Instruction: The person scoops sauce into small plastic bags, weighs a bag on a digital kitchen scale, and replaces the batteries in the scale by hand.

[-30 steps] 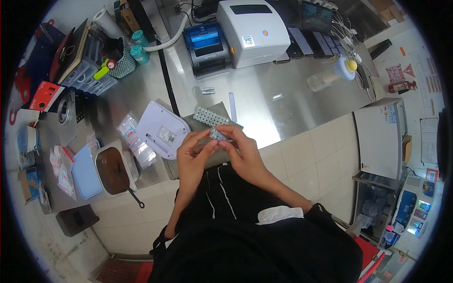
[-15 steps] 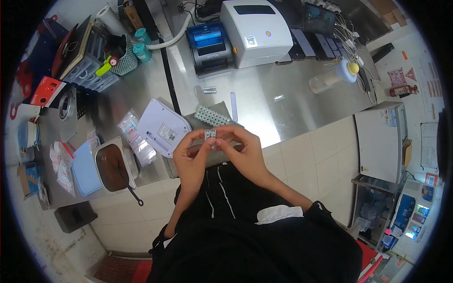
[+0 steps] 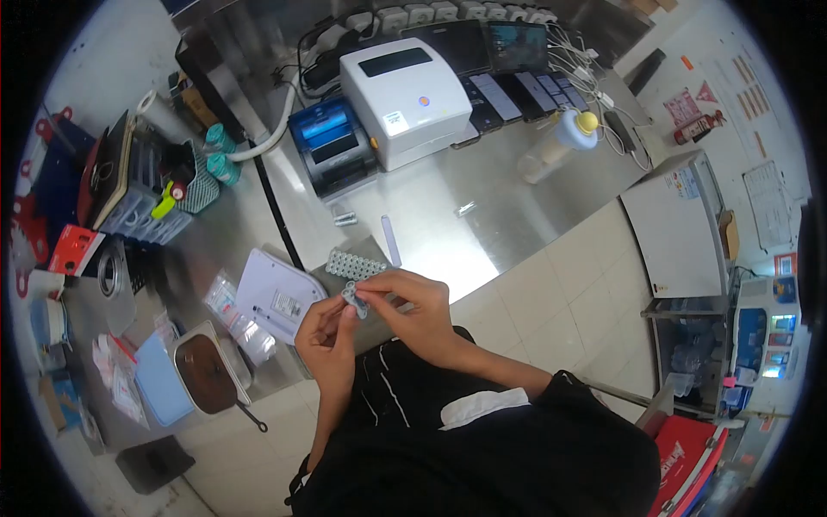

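Several small grey-white cylinders point(image 3: 356, 298) are pinched in a bunch between both hands, in front of my body. My left hand point(image 3: 327, 334) is closed on their left side, with the thumb underneath. From the right, the fingers and thumb of my right hand point(image 3: 407, 308) press on the same bunch. Just beyond the fingers, a block of similar round-ended cylinders point(image 3: 355, 264) rests on a grey mat point(image 3: 316, 261). Two silvery cylinders point(image 3: 345, 219) lie on the metal table, left of a pale flat strip point(image 3: 391, 240).
A white upside-down scale point(image 3: 270, 293) and clear plastic packets point(image 3: 239, 320) lie left of my hands. Beyond the hands stand a blue-black printer point(image 3: 334, 146) and a white printer point(image 3: 405, 99). A bottle point(image 3: 556, 146) is at the right. A brown-filled tray point(image 3: 204, 373) sits at the left edge.
The view has shifted, so the table's contents appear lower and tilted. The cylinders between my fingers have been turned, with several round ends now showing. Both hands still hold them.
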`<state>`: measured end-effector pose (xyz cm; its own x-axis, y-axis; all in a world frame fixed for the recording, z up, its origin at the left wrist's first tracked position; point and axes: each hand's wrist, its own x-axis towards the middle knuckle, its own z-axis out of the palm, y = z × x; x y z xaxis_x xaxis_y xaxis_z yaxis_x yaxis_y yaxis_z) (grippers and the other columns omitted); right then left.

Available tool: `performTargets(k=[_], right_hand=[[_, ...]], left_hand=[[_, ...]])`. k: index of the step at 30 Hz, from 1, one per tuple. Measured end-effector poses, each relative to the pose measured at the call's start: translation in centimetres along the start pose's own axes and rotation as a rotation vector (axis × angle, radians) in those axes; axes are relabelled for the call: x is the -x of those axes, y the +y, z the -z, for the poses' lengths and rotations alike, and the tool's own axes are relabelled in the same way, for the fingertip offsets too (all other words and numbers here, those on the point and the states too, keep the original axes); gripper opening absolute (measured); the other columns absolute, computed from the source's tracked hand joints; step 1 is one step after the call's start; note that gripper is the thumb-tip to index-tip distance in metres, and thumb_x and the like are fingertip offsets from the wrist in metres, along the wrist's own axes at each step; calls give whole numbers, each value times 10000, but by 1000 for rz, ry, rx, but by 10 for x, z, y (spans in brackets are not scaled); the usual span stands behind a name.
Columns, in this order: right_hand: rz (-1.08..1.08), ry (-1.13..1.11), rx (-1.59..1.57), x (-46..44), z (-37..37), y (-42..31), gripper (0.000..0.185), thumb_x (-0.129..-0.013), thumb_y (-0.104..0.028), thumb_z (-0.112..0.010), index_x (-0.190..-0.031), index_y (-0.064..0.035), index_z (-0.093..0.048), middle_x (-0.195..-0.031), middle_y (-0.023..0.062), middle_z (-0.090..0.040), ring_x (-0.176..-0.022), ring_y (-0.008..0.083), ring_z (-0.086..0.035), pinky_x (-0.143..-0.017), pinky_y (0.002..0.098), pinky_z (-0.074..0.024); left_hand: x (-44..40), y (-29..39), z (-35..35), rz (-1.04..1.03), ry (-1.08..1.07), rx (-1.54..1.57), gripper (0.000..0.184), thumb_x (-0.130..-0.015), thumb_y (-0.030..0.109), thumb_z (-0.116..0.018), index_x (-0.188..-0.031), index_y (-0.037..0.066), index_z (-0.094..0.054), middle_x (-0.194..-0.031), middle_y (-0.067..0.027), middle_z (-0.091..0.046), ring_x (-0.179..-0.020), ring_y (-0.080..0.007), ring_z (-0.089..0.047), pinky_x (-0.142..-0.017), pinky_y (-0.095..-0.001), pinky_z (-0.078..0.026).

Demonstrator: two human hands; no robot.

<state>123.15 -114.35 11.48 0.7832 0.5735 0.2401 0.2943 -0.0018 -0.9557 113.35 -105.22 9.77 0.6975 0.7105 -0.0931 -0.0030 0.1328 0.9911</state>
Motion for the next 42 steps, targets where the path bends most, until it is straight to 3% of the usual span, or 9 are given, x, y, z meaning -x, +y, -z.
performTargets(k=[5, 8, 12, 21, 23, 30, 39, 41, 42], right_hand=[[-68, -35, 4, -3, 6, -9, 119, -765, -52, -654, -881, -24, -651, -839, 78, -643, -688, 155, -626, -529, 241, -484], [-45, -56, 23, -2, 7, -6, 138, -754, -33, -667, -892, -24, -665, -818, 76, -648, -686, 122, -619, -533, 214, -483], [14, -4, 34, 3, 5, -2, 127, -758, -28, -661, -885, -26, -665, -830, 79, -646, -690, 127, -618, -530, 217, -481], [166, -14, 202, 0, 5, 1, 97, -752, -1, -619, -846, -23, -623, -806, 94, -608, -688, 212, -601, -567, 275, -471], [234, -32, 281, 0, 4, 0, 86, -755, 1, -592, -838, -24, -592, -800, 101, -579, -727, 260, -577, -625, 310, -459], [169, -150, 173, 6, 3, -1, 79, -761, 9, -572, -828, -28, -553, -789, 102, -543, -770, 266, -552, -661, 337, -440], [274, -262, 130, 10, 7, 2, 90, -742, 13, -580, -811, -30, -539, -805, 86, -534, -768, 258, -537, -667, 338, -434], [376, -325, 180, 17, 6, 1, 106, -733, 14, -594, -822, -26, -550, -834, 88, -534, -767, 263, -536, -664, 332, -439], [376, -320, 181, 19, 5, 2, 106, -733, 14, -594, -822, -26, -550, -834, 88, -534, -767, 263, -536, -664, 332, -439]], left_hand=[[-3, -1, -2, 2, -40, 26, 211, -859, 100, -568, -1035, 6, -499, -939, -92, -615, -813, -121, -588, -620, -230, -511], [-4, -7, 0, 28, -78, 77, 215, -855, 113, -578, -1029, 23, -487, -957, -83, -612, -834, -114, -578, -604, -225, -506], [-7, -6, 1, 40, -76, 87, 188, -838, 85, -605, -980, 13, -505, -933, -87, -623, -826, -113, -593, -606, -214, -496], [-12, -11, 5, 201, -231, 128, 386, -756, 4, -663, -1121, 0, -537, -906, -63, -633, -791, -103, -596, -700, -210, -466], [-10, -12, 4, 199, -177, 223, 338, -744, -3, -675, -1066, -3, -569, -895, -52, -631, -776, -98, -593, -694, -213, -468], [-12, -40, 16, 181, -223, 555, 245, -739, -8, -678, -958, -2, -568, -908, -62, -612, -765, -106, -594, -685, -206, -481], [-7, -43, 12, 200, -147, 786, 315, -767, 76, -680, -1040, 69, -522, -1005, -65, -558, -825, -145, -600, -614, -218, -496], [-15, -45, 23, 191, 163, 692, 337, -804, 150, -656, -1091, 85, -492, -1012, -54, -538, -847, -152, -594, -618, -230, -492], [-16, -43, 26, 191, 159, 690, 337, -804, 150, -656, -1091, 85, -492, -1012, -54, -538, -847, -152, -594, -618, -230, -492]])
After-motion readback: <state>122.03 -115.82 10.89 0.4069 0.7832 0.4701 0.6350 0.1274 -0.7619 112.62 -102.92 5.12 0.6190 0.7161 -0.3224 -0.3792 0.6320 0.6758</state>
